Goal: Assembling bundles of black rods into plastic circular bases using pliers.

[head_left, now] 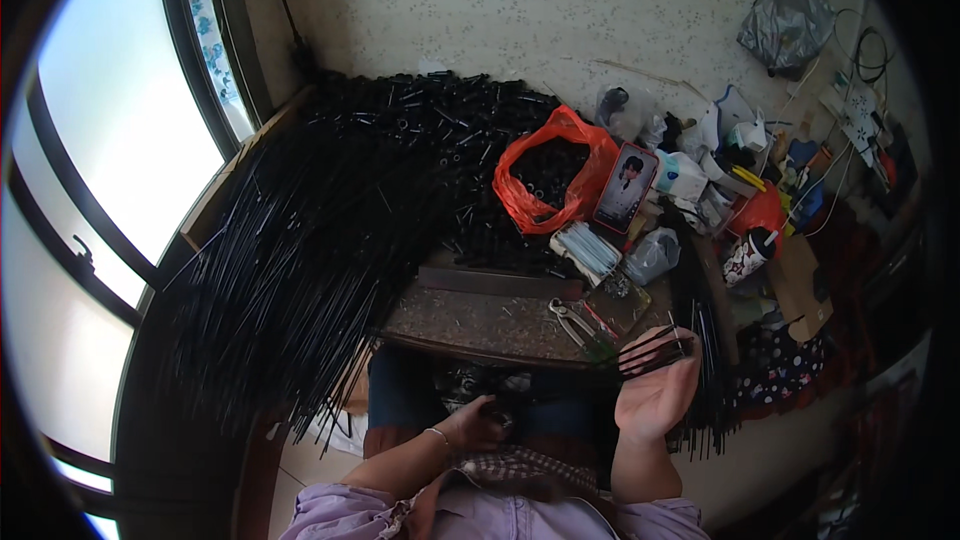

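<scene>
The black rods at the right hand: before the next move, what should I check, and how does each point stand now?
1. Rods at the right hand: ok. Several thin black rods lie across the right hand.
2. Firmness of that grip: cannot tell from this one view.
3. What the left hand holds: cannot tell. The left hand is low by the lap, at something dark.
4. Pincers away from the hands: ok. The pincers lie on the board, touching neither hand.
5. Red bag open: ok. Dark pieces show inside the red bag.
6. Rod pile even: not ok. Ends of the rod pile at left stick out unevenly.
</scene>
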Demonstrator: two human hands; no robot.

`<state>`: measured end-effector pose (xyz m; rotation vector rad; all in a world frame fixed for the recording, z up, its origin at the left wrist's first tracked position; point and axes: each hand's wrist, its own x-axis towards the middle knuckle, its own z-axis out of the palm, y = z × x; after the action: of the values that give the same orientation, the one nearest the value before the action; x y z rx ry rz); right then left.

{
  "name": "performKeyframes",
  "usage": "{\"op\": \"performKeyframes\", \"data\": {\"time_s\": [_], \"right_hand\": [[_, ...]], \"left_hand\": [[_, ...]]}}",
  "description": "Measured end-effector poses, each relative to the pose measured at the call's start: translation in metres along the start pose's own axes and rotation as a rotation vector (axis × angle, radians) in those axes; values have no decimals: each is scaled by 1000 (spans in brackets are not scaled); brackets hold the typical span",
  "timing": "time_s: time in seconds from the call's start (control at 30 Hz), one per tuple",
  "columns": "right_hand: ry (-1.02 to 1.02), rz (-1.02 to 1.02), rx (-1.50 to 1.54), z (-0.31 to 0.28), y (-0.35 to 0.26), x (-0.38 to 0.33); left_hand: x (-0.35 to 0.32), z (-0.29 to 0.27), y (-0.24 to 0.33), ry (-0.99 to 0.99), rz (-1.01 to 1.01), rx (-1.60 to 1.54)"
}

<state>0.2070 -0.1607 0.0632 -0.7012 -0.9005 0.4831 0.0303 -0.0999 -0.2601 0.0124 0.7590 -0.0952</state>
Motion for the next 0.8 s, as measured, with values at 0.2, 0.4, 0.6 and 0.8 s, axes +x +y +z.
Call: {"op": "performKeyframes", "data": {"time_s": [0.2, 0.4, 0.6, 0.8], "right_hand": [[-228, 526, 117, -6, 24, -14], [-269, 438, 5, 12, 32, 1], [-279, 412, 51, -1, 46, 9], [-292, 537, 270, -41, 79, 26]], "left_hand": [[-109, 113, 35, 679, 772, 1804], [-206, 241, 30, 73, 1731, 1344], [-202, 240, 30, 306, 1858, 1376], [-169, 236, 119, -574, 929, 1001]]}}
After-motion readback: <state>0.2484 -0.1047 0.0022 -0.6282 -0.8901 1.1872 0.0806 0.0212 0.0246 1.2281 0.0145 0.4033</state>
